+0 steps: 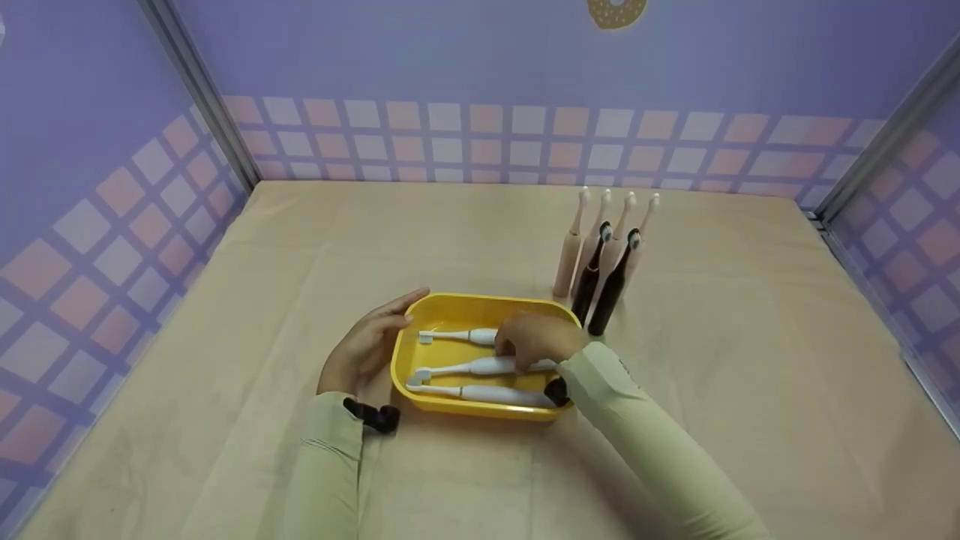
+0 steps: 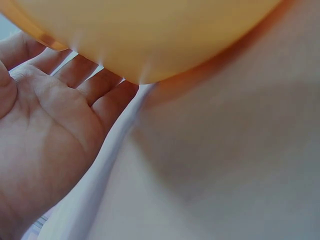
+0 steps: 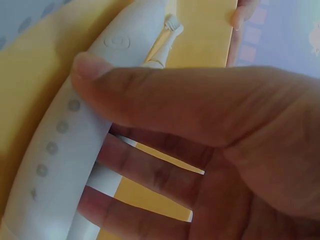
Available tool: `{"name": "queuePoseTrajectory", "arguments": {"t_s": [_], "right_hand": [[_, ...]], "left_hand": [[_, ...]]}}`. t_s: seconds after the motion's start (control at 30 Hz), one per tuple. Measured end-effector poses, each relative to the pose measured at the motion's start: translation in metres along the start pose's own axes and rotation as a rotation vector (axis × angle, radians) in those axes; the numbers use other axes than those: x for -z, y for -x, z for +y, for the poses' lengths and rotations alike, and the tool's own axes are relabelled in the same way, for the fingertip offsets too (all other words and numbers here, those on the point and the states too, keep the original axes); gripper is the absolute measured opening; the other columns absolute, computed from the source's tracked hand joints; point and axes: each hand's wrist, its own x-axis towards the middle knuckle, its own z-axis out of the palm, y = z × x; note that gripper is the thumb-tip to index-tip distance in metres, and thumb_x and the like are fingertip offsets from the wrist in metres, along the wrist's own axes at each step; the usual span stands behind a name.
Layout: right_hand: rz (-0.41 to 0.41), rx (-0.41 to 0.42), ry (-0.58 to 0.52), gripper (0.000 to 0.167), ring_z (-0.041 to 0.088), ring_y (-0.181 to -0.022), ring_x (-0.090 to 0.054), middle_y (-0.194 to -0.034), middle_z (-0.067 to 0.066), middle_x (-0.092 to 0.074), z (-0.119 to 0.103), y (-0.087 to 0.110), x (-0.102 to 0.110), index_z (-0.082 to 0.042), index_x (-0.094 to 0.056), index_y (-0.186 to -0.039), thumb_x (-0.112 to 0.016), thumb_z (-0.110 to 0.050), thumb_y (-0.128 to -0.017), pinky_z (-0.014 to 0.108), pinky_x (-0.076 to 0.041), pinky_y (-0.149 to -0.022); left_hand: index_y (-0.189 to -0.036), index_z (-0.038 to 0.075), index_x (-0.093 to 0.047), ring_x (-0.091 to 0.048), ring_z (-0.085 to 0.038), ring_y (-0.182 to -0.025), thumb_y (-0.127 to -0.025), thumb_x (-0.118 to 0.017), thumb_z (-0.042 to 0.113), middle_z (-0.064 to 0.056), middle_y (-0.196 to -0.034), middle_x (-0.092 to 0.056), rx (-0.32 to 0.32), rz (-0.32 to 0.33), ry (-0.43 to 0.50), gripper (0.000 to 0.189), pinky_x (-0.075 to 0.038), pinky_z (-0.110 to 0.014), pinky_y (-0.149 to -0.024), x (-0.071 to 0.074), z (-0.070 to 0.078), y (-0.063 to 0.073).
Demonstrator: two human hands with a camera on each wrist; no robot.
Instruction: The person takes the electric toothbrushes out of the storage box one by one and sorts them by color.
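Note:
A yellow tray (image 1: 480, 412) on the table has three white electric toothbrushes lying in it, their heads to the left. My right hand (image 1: 541, 339) reaches in over the tray's right half and holds the middle white toothbrush (image 1: 491, 365) by its handle. In the right wrist view my thumb lies across the front of the buttoned handle (image 3: 60, 135), with fingers behind it. Another toothbrush (image 3: 172, 27) shows beyond my thumb; its handle is partly hidden. My left hand (image 1: 369, 341) rests against the tray's left end, its fingers extended along the outer wall (image 2: 150, 45).
Upright behind the tray's right corner are two black electric toothbrushes (image 1: 609, 300), with several pink ones (image 1: 568, 262) standing close behind. A cream cloth (image 1: 360, 232) covers the table. Tiled-pattern walls (image 1: 487, 142) border the back and sides, with metal posts (image 1: 214, 105) at the corners.

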Motion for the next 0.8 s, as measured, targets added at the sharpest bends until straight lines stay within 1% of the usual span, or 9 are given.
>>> {"name": "queuePoseTrajectory", "arguments": {"t_s": [0.1,0.2,0.3,0.43,0.5,0.57,0.67,0.73,0.8], "right_hand": [[-0.011,-0.012,-0.014,0.030,0.016,-0.080,-0.049,-0.092,0.005,-0.064,0.0006,-0.0001,-0.0007,-0.007,-0.073,-0.100,-0.069,0.008,-0.073,0.030,-0.045,-0.072],[-0.003,-0.006,-0.013,0.036,0.015,-0.085,-0.052,-0.103,0.006,-0.068,0.0011,0.0008,-0.0003,-0.007,-0.073,-0.106,-0.070,0.007,-0.073,0.032,-0.049,-0.080],[0.001,0.019,-0.002,0.037,0.014,-0.085,-0.052,-0.106,0.007,-0.069,0.0022,0.0011,-0.0001,-0.007,-0.074,-0.107,-0.071,0.006,-0.073,0.032,-0.050,-0.082],[-0.004,0.062,0.016,0.034,0.014,-0.080,-0.048,-0.098,0.006,-0.067,0.0043,0.0002,-0.0001,-0.007,-0.075,-0.103,-0.072,0.006,-0.072,0.029,-0.046,-0.076],[-0.014,0.081,0.019,0.029,0.014,-0.077,-0.045,-0.091,0.004,-0.064,0.0052,-0.0004,0.0003,-0.007,-0.075,-0.099,-0.071,0.006,-0.073,0.028,-0.042,-0.071],[-0.025,0.094,0.025,0.024,0.013,-0.074,-0.043,-0.082,0.001,-0.058,0.0061,-0.0007,0.0007,-0.006,-0.074,-0.094,-0.072,0.005,-0.073,0.026,-0.038,-0.067],[-0.045,0.115,0.021,0.014,0.013,-0.068,-0.038,-0.070,-0.001,-0.044,0.0075,-0.0010,0.0015,-0.004,-0.068,-0.083,-0.071,0.005,-0.073,0.027,-0.030,-0.060],[-0.053,0.121,0.012,0.012,0.012,-0.065,-0.036,-0.067,-0.002,-0.039,0.0083,-0.0009,0.0017,-0.004,-0.065,-0.078,-0.071,0.005,-0.073,0.026,-0.027,-0.057],[-0.055,0.116,0.000,0.013,0.011,-0.065,-0.035,-0.066,-0.004,-0.039,0.0085,-0.0005,0.0017,-0.006,-0.064,-0.077,-0.072,0.004,-0.073,0.026,-0.027,-0.057]], "left_hand": [[-0.154,0.013,-0.025,-0.042,-0.024,-0.135,-0.100,-0.040,0.008,-0.010,-0.154,-0.032,0.000,0.000,-0.004,0.056,-0.036,-0.039,-0.112,0.0000,0.0002,-0.0002],[-0.153,0.014,-0.027,-0.042,-0.024,-0.136,-0.100,-0.040,0.008,-0.009,-0.154,-0.032,0.004,0.000,-0.002,0.055,-0.035,-0.039,-0.113,-0.0004,0.0007,0.0006],[-0.153,0.016,-0.028,-0.041,-0.024,-0.136,-0.101,-0.039,0.008,-0.009,-0.154,-0.032,0.008,-0.005,-0.001,0.054,-0.035,-0.039,-0.113,-0.0002,0.0010,0.0012],[-0.153,0.017,-0.029,-0.041,-0.024,-0.136,-0.101,-0.039,0.008,-0.009,-0.154,-0.033,0.012,-0.004,0.004,0.054,-0.036,-0.039,-0.113,0.0002,0.0007,0.0011],[-0.153,0.016,-0.028,-0.041,-0.024,-0.136,-0.101,-0.039,0.008,-0.009,-0.154,-0.033,0.012,-0.005,0.002,0.054,-0.036,-0.039,-0.112,0.0005,0.0004,0.0007],[-0.153,0.016,-0.029,-0.041,-0.024,-0.136,-0.101,-0.039,0.009,-0.009,-0.154,-0.033,0.015,-0.003,0.007,0.054,-0.036,-0.039,-0.112,0.0006,0.0002,0.0004],[-0.153,0.016,-0.029,-0.040,-0.024,-0.137,-0.101,-0.040,0.009,-0.009,-0.155,-0.032,0.015,-0.002,0.012,0.054,-0.036,-0.039,-0.113,0.0008,0.0001,0.0003],[-0.153,0.016,-0.029,-0.040,-0.025,-0.137,-0.101,-0.040,0.009,-0.009,-0.155,-0.031,0.014,-0.001,0.014,0.054,-0.036,-0.038,-0.113,0.0011,-0.0002,0.0001],[-0.153,0.016,-0.029,-0.040,-0.024,-0.137,-0.100,-0.040,0.008,-0.008,-0.155,-0.031,0.013,0.001,0.017,0.054,-0.036,-0.038,-0.113,0.0013,-0.0005,0.0000]]}}
